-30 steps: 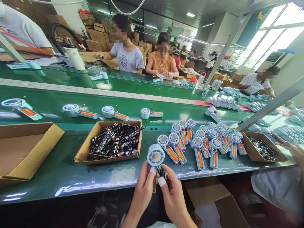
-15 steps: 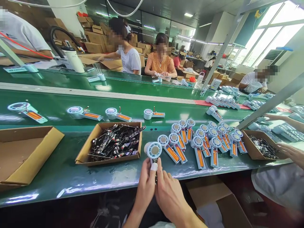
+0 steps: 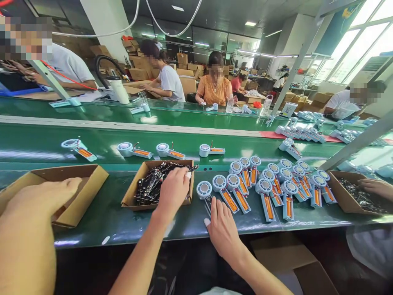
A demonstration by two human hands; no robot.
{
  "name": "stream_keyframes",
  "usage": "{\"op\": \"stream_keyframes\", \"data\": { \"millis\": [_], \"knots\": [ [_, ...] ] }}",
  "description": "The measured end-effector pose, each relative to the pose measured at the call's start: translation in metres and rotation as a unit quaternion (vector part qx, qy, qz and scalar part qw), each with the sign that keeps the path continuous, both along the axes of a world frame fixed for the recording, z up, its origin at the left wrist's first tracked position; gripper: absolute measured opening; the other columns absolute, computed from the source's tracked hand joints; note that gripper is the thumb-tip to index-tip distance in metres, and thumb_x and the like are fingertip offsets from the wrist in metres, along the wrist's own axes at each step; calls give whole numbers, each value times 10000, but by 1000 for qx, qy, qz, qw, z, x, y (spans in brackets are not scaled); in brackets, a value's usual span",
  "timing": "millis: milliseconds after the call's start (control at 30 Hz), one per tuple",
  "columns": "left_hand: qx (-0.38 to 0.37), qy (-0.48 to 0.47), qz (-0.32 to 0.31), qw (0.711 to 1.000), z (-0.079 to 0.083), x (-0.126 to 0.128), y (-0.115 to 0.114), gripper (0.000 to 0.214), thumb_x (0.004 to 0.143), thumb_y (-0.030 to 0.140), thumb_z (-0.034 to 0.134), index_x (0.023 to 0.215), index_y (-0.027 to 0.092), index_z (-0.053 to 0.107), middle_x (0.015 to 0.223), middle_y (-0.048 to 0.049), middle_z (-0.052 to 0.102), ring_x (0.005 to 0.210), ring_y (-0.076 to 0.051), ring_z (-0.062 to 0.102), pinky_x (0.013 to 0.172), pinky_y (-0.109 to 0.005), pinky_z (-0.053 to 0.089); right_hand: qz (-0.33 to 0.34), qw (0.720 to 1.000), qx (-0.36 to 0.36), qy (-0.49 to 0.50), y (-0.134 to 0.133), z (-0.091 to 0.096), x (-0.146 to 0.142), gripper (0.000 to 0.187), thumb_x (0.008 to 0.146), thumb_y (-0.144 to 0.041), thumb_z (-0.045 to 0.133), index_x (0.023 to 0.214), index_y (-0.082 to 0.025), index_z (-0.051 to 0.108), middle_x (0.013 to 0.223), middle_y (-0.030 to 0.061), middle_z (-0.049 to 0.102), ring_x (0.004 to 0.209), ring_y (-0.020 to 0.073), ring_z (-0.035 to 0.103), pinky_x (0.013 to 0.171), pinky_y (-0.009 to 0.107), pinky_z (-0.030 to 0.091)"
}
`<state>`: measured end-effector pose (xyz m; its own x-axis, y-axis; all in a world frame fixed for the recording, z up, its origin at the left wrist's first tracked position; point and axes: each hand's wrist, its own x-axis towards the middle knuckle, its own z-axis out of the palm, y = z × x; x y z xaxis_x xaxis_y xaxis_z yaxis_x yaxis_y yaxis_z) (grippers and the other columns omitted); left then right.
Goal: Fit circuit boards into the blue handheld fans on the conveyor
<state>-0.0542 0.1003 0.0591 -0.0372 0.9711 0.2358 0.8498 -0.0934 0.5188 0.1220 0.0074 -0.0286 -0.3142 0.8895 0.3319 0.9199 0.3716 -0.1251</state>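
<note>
My left hand [image 3: 174, 186] reaches over the cardboard box of circuit boards [image 3: 153, 182], its fingers curled at a thin black circuit board [image 3: 193, 167] by the box's right rim. A white cover is on its thumb. My right hand [image 3: 222, 223] grips the handle of a light-blue handheld fan [image 3: 204, 189] on the bench; its fingers hide most of the handle, and a dark board shows at the neck. Beside it lie several similar fans [image 3: 229, 200] with orange parts in their open handles.
Another person's arm [image 3: 33, 213] reaches over a cardboard box [image 3: 92, 192] at left. At right, a co-worker's hand [image 3: 376, 188] is at another box of boards [image 3: 344, 207]. Several fans [image 3: 141, 153] lie on the green conveyor [image 3: 98, 139]. A metal post [image 3: 356, 141] slants at right.
My left hand has left the fan and moved to the box of boards. The fan is now lowered onto the bench under my right hand. Another person's arm has entered at left.
</note>
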Motion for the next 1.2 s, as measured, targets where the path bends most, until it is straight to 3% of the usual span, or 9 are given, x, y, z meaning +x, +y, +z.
{"op": "stream_keyframes", "data": {
  "millis": [100, 233, 500, 633, 767, 833, 933, 1033, 1200],
  "knots": [
    [-4, 19, -30, 999, -1, -5, 41, 209, 836, 193, 533, 967, 164, 692, 997, -148, 712, 1019, -322, 678, 896, -406, 516, 32, 997, 21, 62, 3, 19, 13, 638, 908, -136, 516, 1512, -65, 326, 1371, 232, 550, 1260, 358, 528, 1015, 501, 507],
    [14, 9, -49, 999, -10, -11, 58, 126, 809, 205, 527, 735, 201, 629, 873, -115, 688, 920, -302, 688, 874, -402, 528, -40, 993, 49, 97, 14, 36, 41, 367, 957, -129, 440, 1306, -176, 543, 1163, 140, 641, 1065, 281, 619, 910, 432, 548],
    [108, -170, 26, 979, 3, -2, 2, 312, 960, 336, 392, 1225, 195, 478, 876, -57, 732, 671, -207, 717, 673, -330, 573, -88, 996, 18, 2, 3, 17, 48, 416, 830, 4, 564, 1196, -189, 604, 927, 83, 647, 837, 260, 625, 743, 378, 536],
    [6, -495, 30, 868, 0, 14, -57, 368, 846, 454, 665, 1117, 208, 624, 773, -14, 740, 527, -159, 661, 555, -282, 556, -86, 994, -8, 64, -32, 28, 63, 245, 899, -90, 537, 1098, -216, 605, 996, 83, 645, 829, 249, 631, 693, 354, 529],
    [-154, -679, -46, 716, -18, 29, -98, 623, 696, 636, 783, 1114, 182, 700, 1209, -181, 741, 971, -333, 743, 739, -389, 620, -47, 986, -19, 156, -38, 44, 80, 226, 969, -106, 446, 1078, -228, 603, 1027, 66, 667, 860, 216, 643, 741, 325, 532],
    [-174, -706, -55, 684, -31, 38, -109, 692, 593, 601, 878, 1132, 207, 699, 1255, -179, 727, 1073, -354, 713, 804, -398, 614, -22, 985, -9, 170, -29, 46, 81, 255, 970, -90, 435, 1105, -221, 608, 1013, 64, 678, 893, 215, 646, 766, 318, 534],
    [-195, -667, -45, 718, -52, 59, -116, 506, 584, 464, 928, 960, 200, 717, 861, -81, 800, 769, -223, 744, 716, -298, 586, 6, 990, 16, 142, -10, 38, 75, 291, 943, -64, 448, 1128, -204, 625, 988, 74, 676, 892, 221, 641, 776, 321, 539],
    [-244, -598, -78, 759, -72, 86, -118, 446, 694, 589, 801, 676, 173, 642, 404, 63, 520, 337, -71, 424, 392, -191, 357, 29, 992, 48, 115, 6, 28, 68, 295, 927, -50, 463, 1098, -197, 655, 938, 76, 670, 844, 211, 631, 745, 308, 541],
    [-225, -571, -91, 784, -78, 114, -116, 430, 661, 589, 780, 651, 183, 639, 548, 39, 561, 499, -130, 534, 494, -237, 469, 65, 978, 58, 190, 8, 21, 68, 322, 933, -39, 456, 1073, -211, 689, 1001, 77, 708, 892, 192, 673, 777, 288, 553]
  ]
}}
